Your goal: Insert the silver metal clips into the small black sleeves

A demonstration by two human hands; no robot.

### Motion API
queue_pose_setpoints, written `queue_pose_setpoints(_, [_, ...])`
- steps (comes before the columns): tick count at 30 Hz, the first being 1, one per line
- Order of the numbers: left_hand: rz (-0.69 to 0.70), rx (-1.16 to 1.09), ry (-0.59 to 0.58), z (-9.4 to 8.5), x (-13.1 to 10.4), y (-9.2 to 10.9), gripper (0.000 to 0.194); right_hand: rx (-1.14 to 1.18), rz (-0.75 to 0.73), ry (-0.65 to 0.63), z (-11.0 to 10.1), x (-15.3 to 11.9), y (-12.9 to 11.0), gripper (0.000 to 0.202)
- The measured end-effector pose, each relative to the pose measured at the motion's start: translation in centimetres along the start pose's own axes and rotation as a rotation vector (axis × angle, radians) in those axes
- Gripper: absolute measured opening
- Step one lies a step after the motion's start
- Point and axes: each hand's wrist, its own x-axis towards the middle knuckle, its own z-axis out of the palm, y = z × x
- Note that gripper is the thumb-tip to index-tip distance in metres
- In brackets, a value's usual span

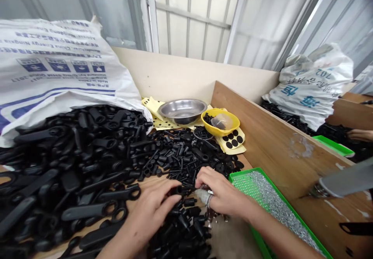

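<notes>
My left hand (155, 200) pinches a small black cylindrical plastic part (178, 190) between thumb and forefinger. Close beside it on the right, my right hand (217, 191) has its fingers curled together around something small, mostly hidden. One finger of that hand wears a greyish wrapping (204, 197). Beneath both hands lies a heap of short black plastic fittings (186, 228). Beyond the fingertips spread black screws and small sleeves (182, 160). Black handle-shaped parts with ring ends (87, 211) are piled to the left of my left hand.
A white woven sack (58, 61) spills black parts at the left. Farther back are a steel bowl (183, 110), a yellow bowl (223, 129) and sheets of black round stickers (233, 141). A green tray (279, 208) of small silvery pieces lies right, beside a wooden partition (262, 134).
</notes>
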Motion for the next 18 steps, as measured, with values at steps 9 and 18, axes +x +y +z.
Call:
queue_pose_setpoints(9, [0.138,-0.096,0.041,1.0,-0.8,2.8,0.020,-0.060,-0.025,-0.098,-0.7,-0.6,-2.6,0.012])
queue_pose_setpoints(18, [0.161,-0.107,0.192,2.4,-2.4,3.2,0.034,0.174,0.065,-0.007,-0.4,-0.1,-2.8,0.021])
